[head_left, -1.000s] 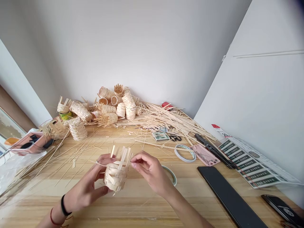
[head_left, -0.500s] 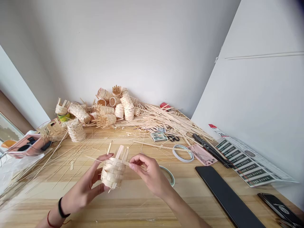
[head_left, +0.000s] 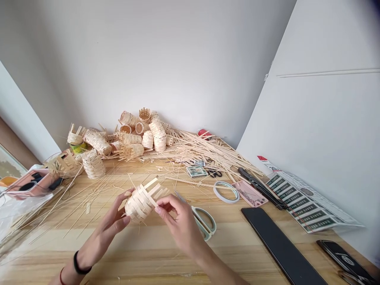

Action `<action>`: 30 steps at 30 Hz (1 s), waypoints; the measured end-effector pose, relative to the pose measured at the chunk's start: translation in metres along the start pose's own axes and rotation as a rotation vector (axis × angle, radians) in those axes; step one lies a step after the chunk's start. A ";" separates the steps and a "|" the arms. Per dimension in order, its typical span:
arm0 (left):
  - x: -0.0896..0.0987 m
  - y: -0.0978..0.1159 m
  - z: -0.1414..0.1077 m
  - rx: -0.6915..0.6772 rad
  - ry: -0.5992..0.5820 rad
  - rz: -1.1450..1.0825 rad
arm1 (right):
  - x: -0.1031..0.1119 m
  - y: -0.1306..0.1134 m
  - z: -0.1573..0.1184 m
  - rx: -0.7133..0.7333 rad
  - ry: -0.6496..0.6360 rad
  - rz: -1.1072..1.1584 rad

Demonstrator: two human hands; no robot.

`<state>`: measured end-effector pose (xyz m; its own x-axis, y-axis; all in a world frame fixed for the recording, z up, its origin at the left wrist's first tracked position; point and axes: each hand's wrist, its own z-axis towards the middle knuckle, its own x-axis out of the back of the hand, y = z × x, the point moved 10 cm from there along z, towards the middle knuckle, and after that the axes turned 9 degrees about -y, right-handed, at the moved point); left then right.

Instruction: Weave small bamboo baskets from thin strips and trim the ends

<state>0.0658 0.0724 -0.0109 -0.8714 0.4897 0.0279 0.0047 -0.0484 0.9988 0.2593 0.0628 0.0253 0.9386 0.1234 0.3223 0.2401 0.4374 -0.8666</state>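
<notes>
A small woven basket of pale wood strips is held above the table, its open end tilted up and to the right. Several uneven strip ends stick out of that rim. My left hand wraps the basket from the left, thumb low on its side and fingers behind. At the rim's right side, my right hand pinches a flat wood strip between thumb and forefinger. Scissors with pale green handles lie on the table, partly behind my right hand.
Woven baskets are piled at the back beside loose wood strips. To the right lie a tape roll, a utility knife, a pink card and a black phone. A pink box stands at left.
The basket has tipped, its open end leaning further right. My right hand has shifted slightly left and down, showing more of the scissors. The whole view has shifted a little.
</notes>
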 end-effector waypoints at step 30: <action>0.020 0.009 0.000 0.042 0.272 -0.045 | -0.018 -0.067 -0.023 0.544 -0.013 -0.441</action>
<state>0.0488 0.0816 -0.0009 -0.9710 0.2382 -0.0230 -0.0219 0.0073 0.9997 0.2322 0.0110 0.0687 0.7786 -0.1589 0.6071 0.4363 0.8324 -0.3417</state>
